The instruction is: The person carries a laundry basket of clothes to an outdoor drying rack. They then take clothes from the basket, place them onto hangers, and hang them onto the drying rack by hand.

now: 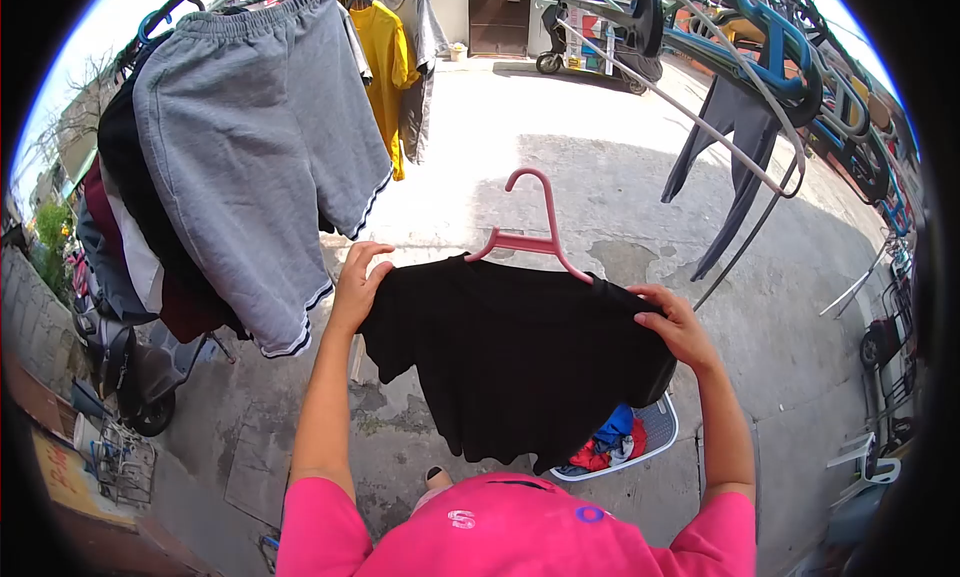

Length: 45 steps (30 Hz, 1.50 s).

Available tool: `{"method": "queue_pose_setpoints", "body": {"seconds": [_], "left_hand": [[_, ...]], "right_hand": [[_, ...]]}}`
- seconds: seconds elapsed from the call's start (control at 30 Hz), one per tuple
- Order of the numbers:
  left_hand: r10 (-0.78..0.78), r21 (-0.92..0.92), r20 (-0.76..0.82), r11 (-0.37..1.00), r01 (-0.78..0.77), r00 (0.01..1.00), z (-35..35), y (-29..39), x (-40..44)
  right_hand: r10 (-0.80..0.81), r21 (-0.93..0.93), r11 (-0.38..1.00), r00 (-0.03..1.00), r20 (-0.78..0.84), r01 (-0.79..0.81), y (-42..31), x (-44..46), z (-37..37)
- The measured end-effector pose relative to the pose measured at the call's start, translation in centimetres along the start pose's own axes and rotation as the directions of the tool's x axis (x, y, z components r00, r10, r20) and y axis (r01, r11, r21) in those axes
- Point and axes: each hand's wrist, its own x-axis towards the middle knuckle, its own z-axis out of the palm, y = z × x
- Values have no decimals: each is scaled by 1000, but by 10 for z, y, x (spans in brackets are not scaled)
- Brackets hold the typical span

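A black T-shirt (510, 352) hangs in front of me on a pink hanger (525, 242), whose hook points up out of the neckline. My left hand (360, 282) is closed on the shirt's left shoulder, thumb and fingers pinching the cloth. At the opposite shoulder my right hand (673, 324) grips the fabric in the same way. Below the shirt's hem, a light-coloured laundry basket (655, 442) holds blue and red clothes (615, 439); the shirt hides part of it.
Grey shorts (245, 147) and other garments hang on the left, with a yellow shirt (380, 67) farther back. Blue hangers (770, 57) crowd the upper right beside dark leggings (740, 142). A motorbike (150, 367) stands at lower left on the concrete ground (580, 157).
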Motion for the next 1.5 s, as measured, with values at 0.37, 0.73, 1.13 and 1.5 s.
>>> {"method": "queue_pose_setpoints", "body": {"seconds": [0.37,0.73,1.13,1.5], "left_hand": [[-618,-317,385,608,727,685,-10,-134,-143],[-873,-456,237,288,842,427,-10,-295,-218],[-954,-677,85,157,719,289,69,-334,-161],[-988,-713,99,-154,684,-119,48,-221,-293]], "right_hand": [[334,376,895,920,-205,-241,-5,180,57],[-196,241,892,810,-553,381,-102,477,15],[-369,43,872,712,-597,488,-158,674,5],[-262,116,867,641,-721,484,-43,622,16]]}}
